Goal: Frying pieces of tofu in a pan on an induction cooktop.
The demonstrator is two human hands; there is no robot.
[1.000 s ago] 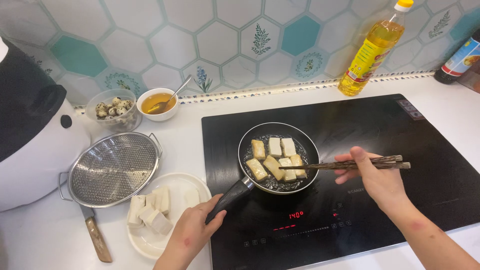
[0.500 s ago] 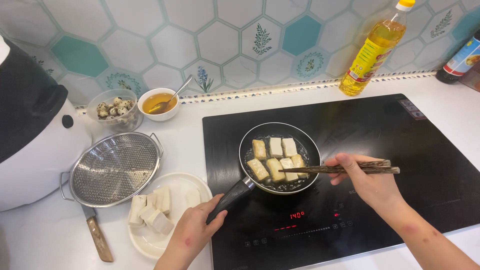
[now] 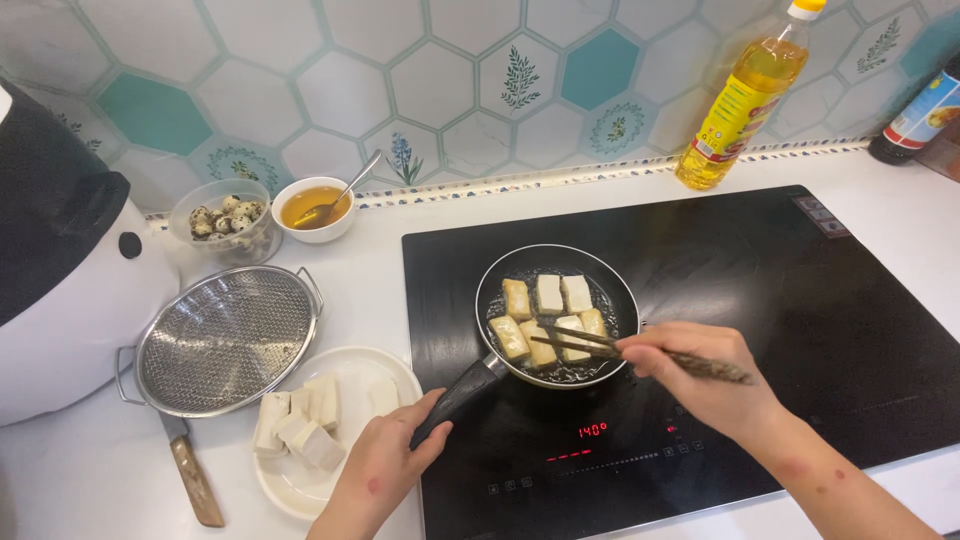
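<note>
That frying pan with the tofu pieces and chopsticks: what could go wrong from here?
Hot oil around the tofu pieces might spit onto the right hand, which holds the chopsticks just over the rim. The frying pan is steadied only by the left hand at its handle end, so it could tip. Soft pieces may break when gripped.

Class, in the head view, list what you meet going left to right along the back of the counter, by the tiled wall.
White appliance → glass bowl of speckled eggs → white bowl with spoon → oil bottle → dark bottle.
</note>
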